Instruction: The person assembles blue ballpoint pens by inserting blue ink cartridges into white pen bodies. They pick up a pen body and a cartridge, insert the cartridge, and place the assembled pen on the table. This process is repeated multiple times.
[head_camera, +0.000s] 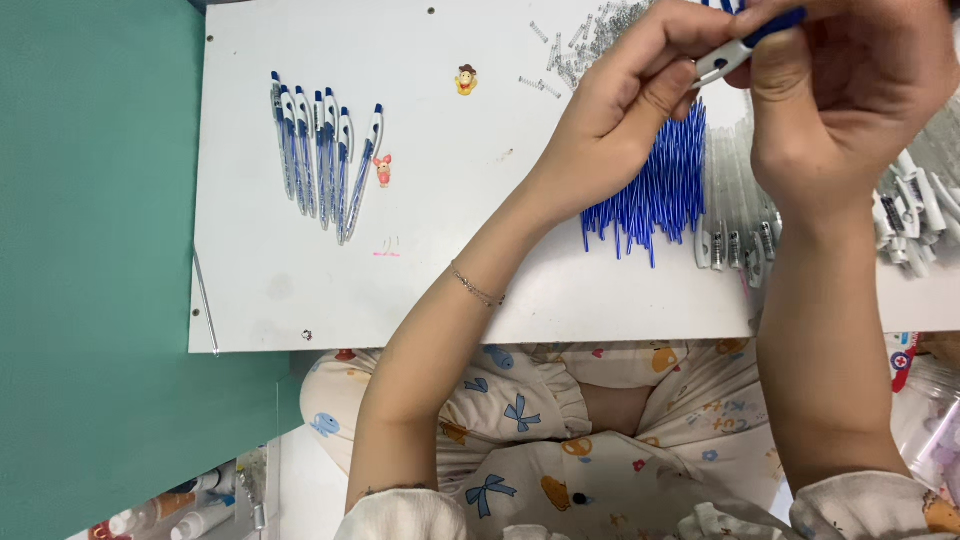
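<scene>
Where hands (700, 90) work, white table (280, 290), teal wall (90, 250)

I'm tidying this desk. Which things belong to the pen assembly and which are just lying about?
In use: pen in both hands, blue refills, springs, clear barrels, finished pens.
Lying about: two small figurines.
</scene>
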